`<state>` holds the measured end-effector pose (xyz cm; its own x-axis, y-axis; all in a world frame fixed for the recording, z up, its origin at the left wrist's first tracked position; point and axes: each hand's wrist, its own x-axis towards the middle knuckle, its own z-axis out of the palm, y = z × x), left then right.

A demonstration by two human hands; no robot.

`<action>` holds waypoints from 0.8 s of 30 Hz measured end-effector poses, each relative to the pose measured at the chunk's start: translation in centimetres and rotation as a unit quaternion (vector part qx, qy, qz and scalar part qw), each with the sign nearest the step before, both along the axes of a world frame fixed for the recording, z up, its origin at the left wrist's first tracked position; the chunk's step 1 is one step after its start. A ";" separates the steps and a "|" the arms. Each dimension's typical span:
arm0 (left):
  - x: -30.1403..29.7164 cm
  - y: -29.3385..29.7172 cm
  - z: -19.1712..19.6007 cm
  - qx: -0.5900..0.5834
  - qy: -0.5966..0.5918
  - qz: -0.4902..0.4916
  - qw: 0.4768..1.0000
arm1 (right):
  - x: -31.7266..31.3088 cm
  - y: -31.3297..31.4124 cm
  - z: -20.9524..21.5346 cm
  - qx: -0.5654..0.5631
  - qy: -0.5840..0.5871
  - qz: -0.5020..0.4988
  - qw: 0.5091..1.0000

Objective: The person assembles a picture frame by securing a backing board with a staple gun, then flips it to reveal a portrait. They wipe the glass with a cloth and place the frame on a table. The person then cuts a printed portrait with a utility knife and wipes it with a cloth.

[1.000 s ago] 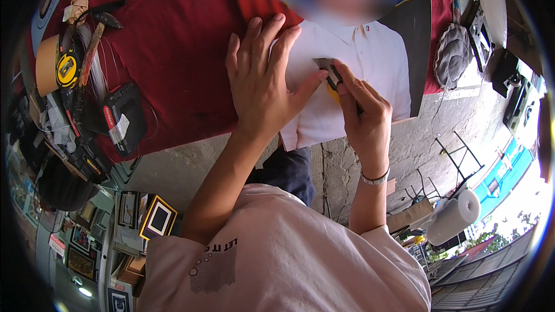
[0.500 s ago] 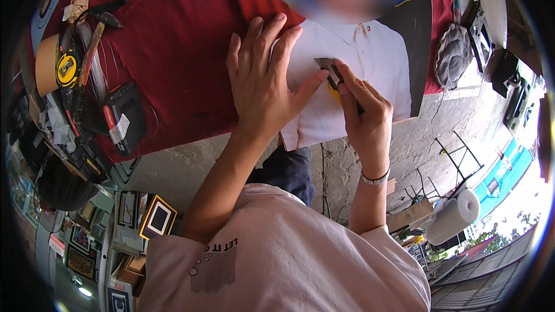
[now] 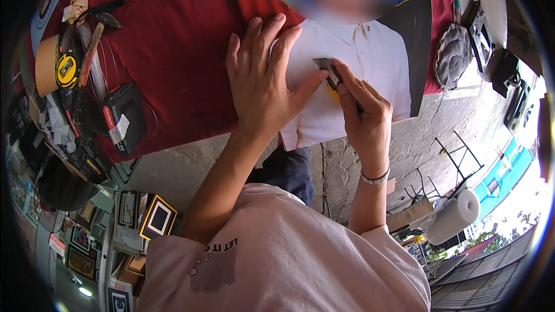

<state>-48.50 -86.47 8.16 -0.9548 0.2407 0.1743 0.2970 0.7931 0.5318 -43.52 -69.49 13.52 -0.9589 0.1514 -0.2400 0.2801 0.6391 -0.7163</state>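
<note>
Working on a table with a dark red cloth, seen from above. Near edge of the cloth running from lower left toward the right, with grey concrete just below it — little free cloth left between the hands and that edge. More open red surface to the left of the hands, up to the tool pile.

One large printed portrait poster lying flat on the cloth, its near right corner hanging past the table edge. Left hand spread wide, palm down, pressed flat on the poster's left part, fingers pointing far. Right hand closed in a pinch around one utility knife, dark with a yellow part, blade end pointing far-left. Knife tip resting on the white area of the poster, just beside the left thumb, very near but whether touching it cannot be told. One bracelet on the right wrist.

At the far left, well apart from both hands: one yellow tape measure, one hammer, one roll of brown tape, one black tool with a red label. On the right side, beyond the poster — one grey cap. Near left, below the table, several picture frames; exact count not clear. Near right, one white roll.
</note>
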 end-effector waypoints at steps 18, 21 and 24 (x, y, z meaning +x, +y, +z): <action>0.0 0.0 -0.3 0.000 0.004 0.004 1.000 | 0.0 0.1 -0.1 0.004 0.005 0.004 1.000; 0.0 0.0 -0.4 0.002 0.007 0.004 1.000 | 0.0 0.2 -0.2 0.003 0.007 0.005 1.000; 0.0 0.0 -0.3 0.004 0.010 0.006 1.000 | 0.0 0.2 -0.2 0.000 0.006 0.004 1.000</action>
<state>-48.47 -86.44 7.83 -0.9538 0.2286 0.1951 0.2987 0.7926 0.5315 -43.55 -69.33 13.37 -0.9629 0.1439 -0.2284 0.2665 0.6413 -0.7195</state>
